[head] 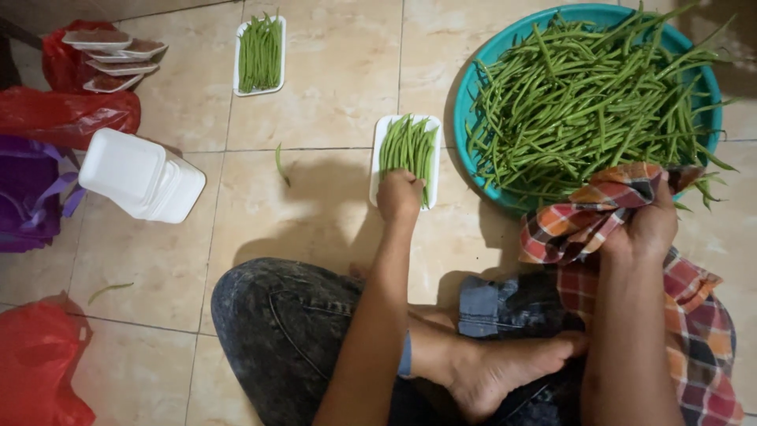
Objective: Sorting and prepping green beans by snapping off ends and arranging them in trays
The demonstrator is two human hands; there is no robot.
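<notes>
My left hand (399, 195) rests closed on the near end of a bunch of green beans (410, 147) lying in a white foam tray (382, 130) on the tiled floor. My right hand (648, 227) grips a red, orange and blue checked cloth (599, 211) at the near rim of a large teal basin (471, 87). The basin is heaped with long green beans (591, 95). I sit cross-legged, with my jeans and a bare foot (505, 367) below.
A second filled tray of beans (260, 54) lies farther out. A stack of white foam trays (142, 175) lies on its side at left, near red bags (63, 117), a purple bag (27, 193) and stacked trays (118, 55). Loose beans (280, 164) lie on the floor.
</notes>
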